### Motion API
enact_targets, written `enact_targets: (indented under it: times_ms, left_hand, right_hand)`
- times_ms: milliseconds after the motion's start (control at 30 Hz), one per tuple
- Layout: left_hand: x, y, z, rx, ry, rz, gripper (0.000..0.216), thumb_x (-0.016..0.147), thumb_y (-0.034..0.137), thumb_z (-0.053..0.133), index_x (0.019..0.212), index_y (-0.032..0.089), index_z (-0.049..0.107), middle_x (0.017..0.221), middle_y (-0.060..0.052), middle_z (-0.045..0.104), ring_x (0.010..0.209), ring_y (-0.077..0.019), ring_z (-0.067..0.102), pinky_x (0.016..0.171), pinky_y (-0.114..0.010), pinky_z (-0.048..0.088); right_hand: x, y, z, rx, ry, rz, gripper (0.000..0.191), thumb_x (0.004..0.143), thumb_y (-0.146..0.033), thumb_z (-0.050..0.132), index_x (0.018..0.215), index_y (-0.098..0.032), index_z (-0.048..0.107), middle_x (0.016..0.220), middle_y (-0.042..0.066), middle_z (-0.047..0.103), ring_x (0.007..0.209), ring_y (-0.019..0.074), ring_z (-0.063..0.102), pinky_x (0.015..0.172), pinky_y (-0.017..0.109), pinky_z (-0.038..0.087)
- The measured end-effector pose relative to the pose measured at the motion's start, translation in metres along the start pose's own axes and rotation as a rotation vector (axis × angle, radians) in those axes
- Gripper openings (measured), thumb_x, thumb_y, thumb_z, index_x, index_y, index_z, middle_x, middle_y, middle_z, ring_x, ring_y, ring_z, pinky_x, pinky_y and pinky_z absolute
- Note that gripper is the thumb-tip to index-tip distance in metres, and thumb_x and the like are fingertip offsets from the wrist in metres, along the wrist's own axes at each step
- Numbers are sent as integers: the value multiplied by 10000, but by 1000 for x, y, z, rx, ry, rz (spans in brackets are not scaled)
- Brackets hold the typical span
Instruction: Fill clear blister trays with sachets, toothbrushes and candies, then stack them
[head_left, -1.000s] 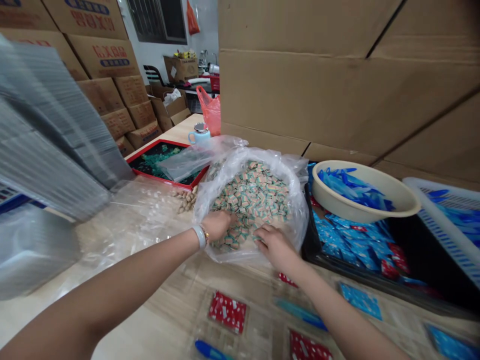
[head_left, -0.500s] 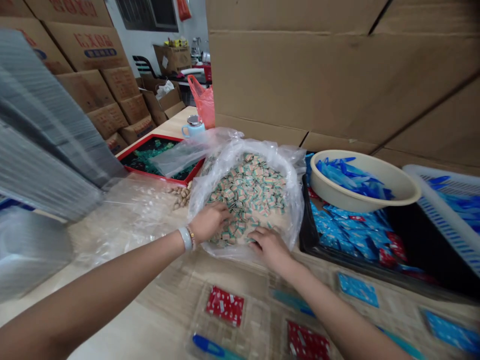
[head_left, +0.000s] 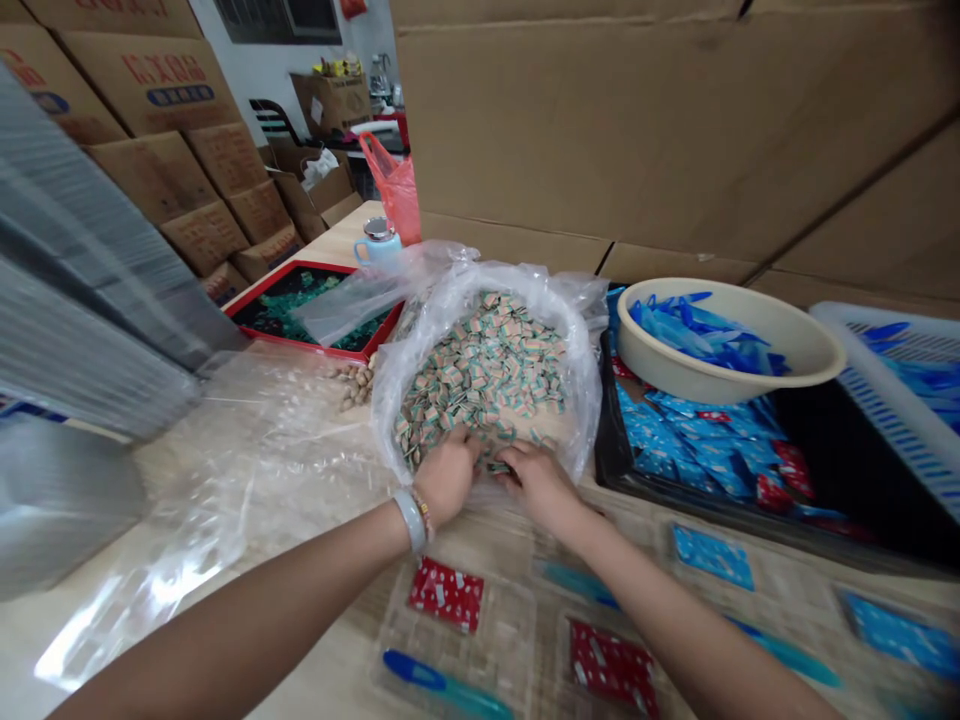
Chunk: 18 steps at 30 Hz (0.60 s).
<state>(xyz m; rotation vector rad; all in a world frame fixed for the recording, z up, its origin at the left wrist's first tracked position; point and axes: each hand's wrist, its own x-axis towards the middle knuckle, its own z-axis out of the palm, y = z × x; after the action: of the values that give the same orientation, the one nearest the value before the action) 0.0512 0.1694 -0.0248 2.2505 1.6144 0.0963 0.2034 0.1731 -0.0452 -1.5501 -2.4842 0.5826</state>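
Note:
A clear plastic bag [head_left: 585,350], its mouth rolled wide, holds a heap of small flat tan-and-green pieces [head_left: 487,360]. At the bag's near side, my left hand [head_left: 450,472] has its fingers curled down into the pieces; what they grip is hidden. My right hand [head_left: 541,482] faces it a short way off, fingers bent and closed around the near edge of the heap, with a few pieces at the fingertips. Below lie clear plastic trays [head_left: 517,640] with red packets [head_left: 448,595], blue packets [head_left: 712,556] and blue plastic tools [head_left: 442,685].
On the right, a cream basin [head_left: 810,375] of blue tools rests on a black crate [head_left: 840,470] of packets, beside a white basket [head_left: 930,480]. To the left are a red-rimmed tray [head_left: 367,355], nuts [head_left: 356,385] and stacked clear trays [head_left: 90,230]. Cardboard [head_left: 600,130] stands behind.
My left hand has moved right and nearer to me, along the bag's near side, closer to my right hand. The right hand stays at nearly the same spot. The view has shifted slightly.

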Motion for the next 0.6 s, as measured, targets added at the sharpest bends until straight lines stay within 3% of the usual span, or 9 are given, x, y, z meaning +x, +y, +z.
enact_targets:
  times_ms: [233,433,600]
  left_hand:
    - [1,-5,3,-100,-31,115,245,763,114,440,977,173,545,1006,-63,557,944,-167,512,839,-269,389]
    - [7,-14,3,-282,-5,214,229,741,153,498,952,169,585,977,-44,597,944,-172,511,856,-278,381]
    - [7,-13,4,-258,-21,225,206,749,138,489,925,169,593,978,-44,597,942,-163,518,855,-271,385]
  right_hand:
    - [0,1,1,55,-12,23,143,725,-162,521,846,-169,598,834,45,553,785,148,505,698,245,363]
    - [-1,2,2,117,3,20,196,727,-146,518,906,-175,592,898,54,553,855,156,507,754,256,373]
    - [1,3,5,117,-3,20,186,732,-152,518,898,-179,599,910,58,553,857,158,508,766,266,373]
